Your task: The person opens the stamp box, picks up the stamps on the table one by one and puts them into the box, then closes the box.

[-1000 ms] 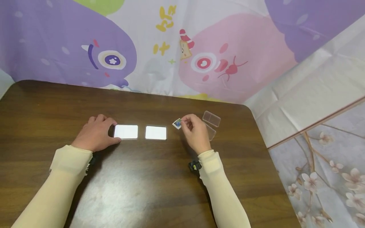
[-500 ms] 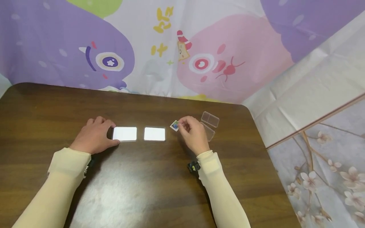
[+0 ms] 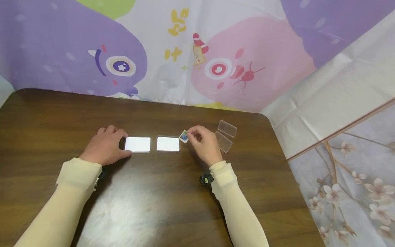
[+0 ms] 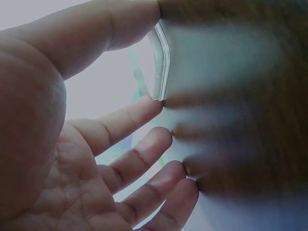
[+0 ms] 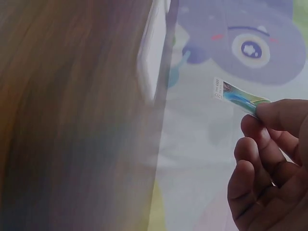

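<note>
Right grip [image 3: 206,144] pinches a stamp [image 3: 183,136] by one end, the rest jutting toward the right edge of the central white case [image 3: 168,144]; left of that, the left grip [image 3: 105,144] holds a second white case [image 3: 138,144].

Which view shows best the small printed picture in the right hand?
The right wrist view: the small printed picture looks largest there, its colours visible. The head view shows it tiny, pinched by the right hand; the left wrist view lacks it.
</note>
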`<control>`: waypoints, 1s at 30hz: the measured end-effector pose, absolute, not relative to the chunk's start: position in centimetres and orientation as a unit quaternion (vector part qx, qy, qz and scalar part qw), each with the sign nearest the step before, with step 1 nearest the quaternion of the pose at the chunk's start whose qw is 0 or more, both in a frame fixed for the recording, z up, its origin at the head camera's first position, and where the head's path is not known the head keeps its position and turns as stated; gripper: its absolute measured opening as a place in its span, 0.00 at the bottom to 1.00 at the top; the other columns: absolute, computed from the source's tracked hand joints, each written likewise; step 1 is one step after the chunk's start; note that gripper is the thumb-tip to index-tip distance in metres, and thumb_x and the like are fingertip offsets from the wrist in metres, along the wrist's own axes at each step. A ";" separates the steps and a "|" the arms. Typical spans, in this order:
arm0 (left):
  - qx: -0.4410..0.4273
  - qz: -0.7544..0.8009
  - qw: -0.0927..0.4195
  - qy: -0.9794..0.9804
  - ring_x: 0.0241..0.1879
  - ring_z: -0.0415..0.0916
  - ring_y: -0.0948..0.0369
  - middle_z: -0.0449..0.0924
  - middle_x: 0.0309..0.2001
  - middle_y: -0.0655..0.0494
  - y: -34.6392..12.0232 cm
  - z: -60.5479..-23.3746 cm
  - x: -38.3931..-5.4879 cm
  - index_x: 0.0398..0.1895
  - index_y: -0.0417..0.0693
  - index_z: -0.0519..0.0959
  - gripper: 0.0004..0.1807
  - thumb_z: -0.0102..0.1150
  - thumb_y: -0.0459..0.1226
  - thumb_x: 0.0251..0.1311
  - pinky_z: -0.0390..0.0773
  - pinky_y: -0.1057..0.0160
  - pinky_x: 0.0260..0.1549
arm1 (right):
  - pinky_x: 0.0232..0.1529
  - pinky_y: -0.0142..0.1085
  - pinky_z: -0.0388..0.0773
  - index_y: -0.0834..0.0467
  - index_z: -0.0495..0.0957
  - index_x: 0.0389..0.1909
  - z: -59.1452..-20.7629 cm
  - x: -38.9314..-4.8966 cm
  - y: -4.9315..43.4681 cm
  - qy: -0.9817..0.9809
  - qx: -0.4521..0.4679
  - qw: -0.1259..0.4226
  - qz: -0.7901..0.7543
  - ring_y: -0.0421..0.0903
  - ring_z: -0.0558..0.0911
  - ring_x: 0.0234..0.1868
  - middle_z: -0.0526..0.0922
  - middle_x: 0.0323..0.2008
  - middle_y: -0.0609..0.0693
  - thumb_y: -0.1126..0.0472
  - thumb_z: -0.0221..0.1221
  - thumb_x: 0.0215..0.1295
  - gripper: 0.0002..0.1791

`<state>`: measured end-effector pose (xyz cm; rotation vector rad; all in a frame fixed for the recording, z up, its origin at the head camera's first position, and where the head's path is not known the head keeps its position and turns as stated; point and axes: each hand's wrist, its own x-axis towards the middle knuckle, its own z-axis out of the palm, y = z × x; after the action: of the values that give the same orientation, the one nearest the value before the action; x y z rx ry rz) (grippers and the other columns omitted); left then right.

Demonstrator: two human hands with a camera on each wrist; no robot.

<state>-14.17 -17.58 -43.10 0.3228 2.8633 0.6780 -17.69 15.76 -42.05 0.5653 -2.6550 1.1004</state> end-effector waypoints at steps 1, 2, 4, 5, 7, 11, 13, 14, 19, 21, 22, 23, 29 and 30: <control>0.109 0.229 0.090 0.963 0.61 0.60 0.27 0.66 0.63 0.26 -17.5 -43.2 -14.2 0.64 0.36 0.74 0.38 0.70 0.52 0.59 0.69 0.28 0.54 | 0.33 0.33 0.77 0.56 0.85 0.40 -42.0 -17.6 15.2 -0.898 0.196 0.101 0.380 0.40 0.78 0.29 0.83 0.31 0.46 0.62 0.66 0.70 0.02; 0.109 0.230 0.089 0.963 0.61 0.60 0.27 0.66 0.63 0.27 -17.5 -43.2 -14.3 0.64 0.36 0.74 0.38 0.70 0.52 0.59 0.69 0.28 0.54 | 0.33 0.33 0.77 0.56 0.85 0.40 -41.8 -17.6 14.6 -0.895 0.202 0.094 0.386 0.40 0.78 0.30 0.84 0.31 0.46 0.62 0.66 0.71 0.03; 0.109 0.231 0.089 0.963 0.61 0.61 0.28 0.66 0.63 0.27 -17.5 -43.3 -14.4 0.64 0.35 0.74 0.38 0.70 0.52 0.59 0.69 0.29 0.54 | 0.34 0.32 0.77 0.56 0.85 0.40 -41.5 -17.5 12.9 -0.890 0.213 0.076 0.395 0.39 0.78 0.30 0.84 0.31 0.45 0.61 0.66 0.71 0.03; 0.109 0.230 0.088 0.963 0.61 0.61 0.28 0.66 0.63 0.27 -17.5 -43.3 -14.4 0.64 0.35 0.74 0.38 0.70 0.52 0.59 0.68 0.29 0.54 | 0.35 0.31 0.76 0.56 0.85 0.40 -41.4 -17.6 11.9 -0.888 0.220 0.062 0.400 0.39 0.78 0.31 0.84 0.32 0.44 0.61 0.65 0.71 0.03; 0.109 0.229 0.086 0.963 0.60 0.61 0.28 0.67 0.63 0.27 -17.5 -43.3 -14.4 0.64 0.35 0.74 0.38 0.71 0.52 0.59 0.69 0.29 0.54 | 0.36 0.30 0.76 0.55 0.85 0.40 -41.2 -17.7 9.9 -0.883 0.230 0.028 0.408 0.38 0.78 0.32 0.84 0.32 0.43 0.60 0.65 0.72 0.03; 0.109 0.230 0.077 0.964 0.57 0.64 0.30 0.69 0.61 0.28 -17.4 -43.1 -14.3 0.62 0.34 0.75 0.37 0.72 0.51 0.58 0.71 0.32 0.51 | 0.37 0.28 0.76 0.52 0.84 0.41 -41.4 -18.2 6.3 -0.881 0.236 -0.054 0.406 0.38 0.79 0.35 0.84 0.34 0.41 0.58 0.64 0.73 0.03; 0.109 0.231 0.072 0.964 0.55 0.65 0.30 0.69 0.60 0.28 -17.3 -43.1 -14.2 0.62 0.34 0.75 0.36 0.72 0.50 0.58 0.71 0.33 0.49 | 0.37 0.28 0.75 0.52 0.84 0.41 -41.5 -18.6 5.0 -0.884 0.239 -0.088 0.392 0.37 0.79 0.35 0.84 0.34 0.40 0.57 0.64 0.73 0.04; 0.108 0.231 0.072 0.964 0.55 0.65 0.30 0.70 0.59 0.28 -17.3 -43.1 -14.2 0.62 0.34 0.75 0.36 0.72 0.49 0.57 0.72 0.33 0.48 | 0.37 0.27 0.75 0.51 0.84 0.41 -41.7 -18.8 4.4 -0.886 0.240 -0.102 0.383 0.37 0.79 0.35 0.83 0.34 0.40 0.56 0.64 0.73 0.04; 0.096 0.236 0.080 0.964 0.55 0.64 0.30 0.69 0.59 0.28 -17.5 -43.1 -14.1 0.63 0.34 0.75 0.36 0.72 0.48 0.57 0.72 0.33 0.47 | 0.35 0.26 0.74 0.51 0.84 0.40 -42.3 -19.8 2.0 -0.888 0.243 -0.151 0.359 0.37 0.79 0.33 0.83 0.32 0.40 0.54 0.64 0.73 0.05; 0.089 0.239 0.085 0.963 0.55 0.65 0.31 0.69 0.59 0.29 -17.4 -43.0 -14.0 0.64 0.33 0.75 0.37 0.72 0.48 0.57 0.72 0.33 0.47 | 0.36 0.26 0.73 0.50 0.84 0.39 -42.5 -20.1 1.4 -0.891 0.243 -0.159 0.350 0.36 0.79 0.34 0.83 0.32 0.40 0.53 0.63 0.73 0.06; 0.085 0.239 0.087 0.963 0.55 0.65 0.32 0.69 0.59 0.29 -17.3 -43.0 -14.0 0.64 0.33 0.74 0.37 0.72 0.48 0.57 0.72 0.33 0.47 | 0.37 0.26 0.73 0.51 0.84 0.39 -42.5 -20.1 1.1 -0.892 0.244 -0.160 0.345 0.36 0.79 0.34 0.83 0.32 0.40 0.53 0.63 0.73 0.06; 0.083 0.238 0.089 0.964 0.55 0.65 0.32 0.69 0.59 0.29 -17.3 -43.0 -14.0 0.64 0.33 0.74 0.37 0.72 0.47 0.56 0.72 0.34 0.46 | 0.37 0.26 0.73 0.51 0.84 0.39 -42.5 -20.2 0.8 -0.895 0.245 -0.160 0.338 0.36 0.79 0.34 0.83 0.32 0.40 0.53 0.63 0.73 0.06; 0.089 0.233 0.089 0.964 0.55 0.65 0.32 0.68 0.59 0.29 -17.4 -42.9 -14.0 0.63 0.32 0.74 0.37 0.71 0.48 0.57 0.72 0.34 0.47 | 0.38 0.26 0.72 0.49 0.83 0.38 -42.5 -20.5 -0.6 -0.922 0.246 -0.140 0.265 0.35 0.79 0.34 0.83 0.31 0.38 0.52 0.63 0.73 0.06; 0.091 0.233 0.087 0.964 0.55 0.65 0.32 0.68 0.59 0.29 -17.5 -42.8 -14.0 0.63 0.32 0.74 0.38 0.71 0.49 0.57 0.72 0.34 0.48 | 0.38 0.26 0.72 0.48 0.83 0.37 -42.5 -20.5 -0.8 -0.926 0.244 -0.140 0.250 0.35 0.79 0.34 0.83 0.31 0.38 0.51 0.63 0.72 0.06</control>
<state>-14.00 -17.53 -42.83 0.2706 2.8717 0.6930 -20.51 -0.84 -42.47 0.8446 -3.2015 0.8632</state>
